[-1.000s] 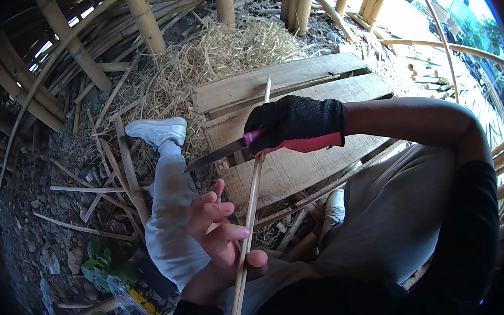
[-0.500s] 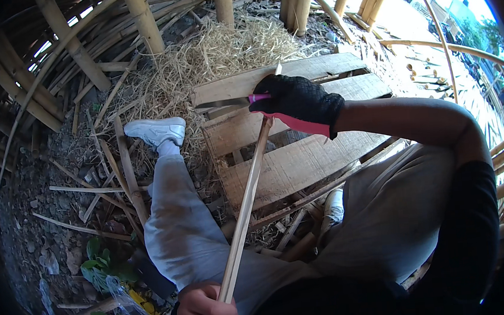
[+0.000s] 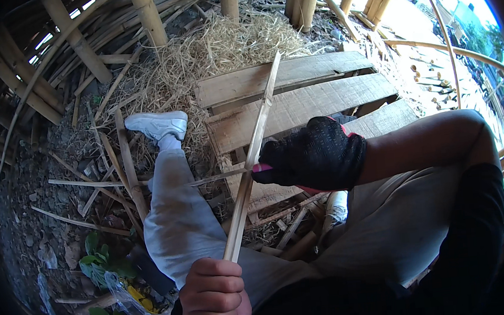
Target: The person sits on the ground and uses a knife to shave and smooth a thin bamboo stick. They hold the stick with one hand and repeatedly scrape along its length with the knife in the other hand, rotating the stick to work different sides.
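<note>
My bare left hand (image 3: 215,295) is closed around the lower end of a long, pale bamboo strip (image 3: 264,108). The strip slants up and away from me, its far tip above the wooden slats. My right hand (image 3: 317,155), in a black and pink glove, is closed on the pink handle of a knife (image 3: 262,168). The thin blade points left, crossing the strip around its middle, and looks blurred. Most of the handle is hidden inside the glove.
A slatted wooden pallet (image 3: 296,114) lies ahead between my legs, with a heap of straw-like shavings (image 3: 219,47) behind it. Bamboo posts (image 3: 147,17) stand at the back. Loose sticks (image 3: 129,167), a leafy plant (image 3: 94,259) and a clear plastic bag (image 3: 127,303) lie at left.
My right hand with the knife has moved down along the strip, from near its far end toward me. My left hand has risen slightly, still holding the strip.
</note>
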A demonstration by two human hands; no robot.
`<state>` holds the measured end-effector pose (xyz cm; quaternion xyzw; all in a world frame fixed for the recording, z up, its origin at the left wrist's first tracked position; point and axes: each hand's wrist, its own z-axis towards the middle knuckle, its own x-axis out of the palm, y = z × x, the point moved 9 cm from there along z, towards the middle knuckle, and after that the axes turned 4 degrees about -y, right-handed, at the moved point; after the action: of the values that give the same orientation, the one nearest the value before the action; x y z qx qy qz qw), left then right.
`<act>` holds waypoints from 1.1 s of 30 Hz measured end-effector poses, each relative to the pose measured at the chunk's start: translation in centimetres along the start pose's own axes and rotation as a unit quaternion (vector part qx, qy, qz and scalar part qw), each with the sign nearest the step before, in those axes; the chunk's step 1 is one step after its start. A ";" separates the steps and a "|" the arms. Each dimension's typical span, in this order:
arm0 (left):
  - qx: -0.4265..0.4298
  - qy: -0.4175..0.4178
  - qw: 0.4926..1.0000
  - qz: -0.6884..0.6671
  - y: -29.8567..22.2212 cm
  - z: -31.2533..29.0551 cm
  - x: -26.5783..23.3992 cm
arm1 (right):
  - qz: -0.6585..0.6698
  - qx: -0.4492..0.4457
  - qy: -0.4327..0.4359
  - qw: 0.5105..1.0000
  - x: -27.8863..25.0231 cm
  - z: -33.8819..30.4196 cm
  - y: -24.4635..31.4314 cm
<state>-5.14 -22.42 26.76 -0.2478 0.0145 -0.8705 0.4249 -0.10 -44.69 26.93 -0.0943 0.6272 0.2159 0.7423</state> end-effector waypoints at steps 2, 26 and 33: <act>-0.006 0.007 1.000 0.007 0.0 0.0 0.1 | -0.074 0.001 0.075 0.994 1.4 0.9 -2.4; -0.006 0.126 0.990 -0.064 1.1 1.2 2.1 | -0.142 0.112 0.141 0.973 1.0 1.2 -8.5; 0.000 0.110 0.993 -0.045 0.8 1.2 2.0 | -0.163 0.122 0.134 0.970 1.2 1.9 -10.2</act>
<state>-5.01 -24.21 28.44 -0.1508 0.0502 -0.9108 0.3810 6.23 -52.73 24.82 -0.1318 0.7187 -0.0010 0.6828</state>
